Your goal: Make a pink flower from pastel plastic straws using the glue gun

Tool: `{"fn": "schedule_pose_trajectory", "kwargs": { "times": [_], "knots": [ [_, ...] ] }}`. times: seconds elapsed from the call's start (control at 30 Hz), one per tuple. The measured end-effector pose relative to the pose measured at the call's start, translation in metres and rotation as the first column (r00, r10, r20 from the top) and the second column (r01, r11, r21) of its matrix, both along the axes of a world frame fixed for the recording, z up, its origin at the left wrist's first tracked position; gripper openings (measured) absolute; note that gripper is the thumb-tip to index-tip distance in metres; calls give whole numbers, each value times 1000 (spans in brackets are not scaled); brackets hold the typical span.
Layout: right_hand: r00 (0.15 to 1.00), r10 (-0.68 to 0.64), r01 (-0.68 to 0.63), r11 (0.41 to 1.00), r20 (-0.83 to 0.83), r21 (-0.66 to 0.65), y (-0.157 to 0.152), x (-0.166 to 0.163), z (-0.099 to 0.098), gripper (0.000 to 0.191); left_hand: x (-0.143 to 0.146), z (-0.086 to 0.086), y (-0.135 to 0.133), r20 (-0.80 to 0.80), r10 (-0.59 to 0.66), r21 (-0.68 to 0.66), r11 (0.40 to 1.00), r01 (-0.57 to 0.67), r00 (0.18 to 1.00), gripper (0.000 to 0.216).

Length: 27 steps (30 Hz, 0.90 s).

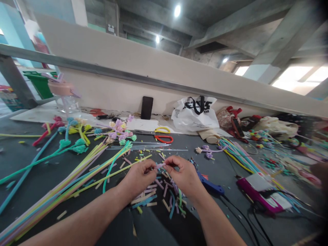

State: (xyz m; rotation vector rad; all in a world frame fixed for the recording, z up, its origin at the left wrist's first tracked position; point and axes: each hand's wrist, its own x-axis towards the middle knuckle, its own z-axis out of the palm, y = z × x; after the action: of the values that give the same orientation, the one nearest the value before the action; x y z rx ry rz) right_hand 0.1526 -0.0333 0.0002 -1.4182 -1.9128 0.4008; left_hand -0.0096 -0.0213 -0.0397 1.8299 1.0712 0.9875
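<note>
Between the fingertips of my two hands is a short lilac pipe cleaner piece. My left hand pinches its left end, and my right hand pinches the other end. Under and around both hands lie many cut pipe cleaner pieces in purple, cream, blue and green. A blue glue gun rests just right of my right hand, its nozzle end partly hidden. Long pastel pipe cleaners stretch in a bundle left of my left hand, crossing toward finished fuzzy flowers.
Red-and-yellow-handled scissors lie beyond my hands. A phone leans on the back panel beside a white bag. A magenta box with black cables sits at right. A lidded clear cup stands far left. A co-worker's hand shows at the right edge.
</note>
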Motion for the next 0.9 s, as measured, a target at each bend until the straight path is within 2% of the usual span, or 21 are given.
{"fn": "schedule_pose_trajectory", "kwargs": {
  "times": [0.27, 0.47, 0.57, 0.73, 0.9],
  "knots": [
    [998, -5, 1, 998, -55, -68, 4, 0, -5, 5, 0, -1, 1, -2, -35, 25, 999, 35, 999, 17],
    [967, 2, -63, 971, -256, -233, 8, 2, -10, 13, -2, 3, 1, 5, -3, -31, 1000, 3, 1000, 17],
    [945, 17, -106, 960, -326, -260, 8, 2, -10, 18, -2, 5, 0, 4, 2, -54, 999, -2, 1000, 17],
    [952, 47, -133, 954, -302, -270, 6, 0, -11, 15, -1, 5, 0, 7, -8, -17, 1000, 8, 1000, 18],
    [961, 54, -121, 963, -270, -241, 4, -2, -10, 13, 0, 5, 0, 10, -10, -38, 999, 11, 1000, 17]
  ]
}}
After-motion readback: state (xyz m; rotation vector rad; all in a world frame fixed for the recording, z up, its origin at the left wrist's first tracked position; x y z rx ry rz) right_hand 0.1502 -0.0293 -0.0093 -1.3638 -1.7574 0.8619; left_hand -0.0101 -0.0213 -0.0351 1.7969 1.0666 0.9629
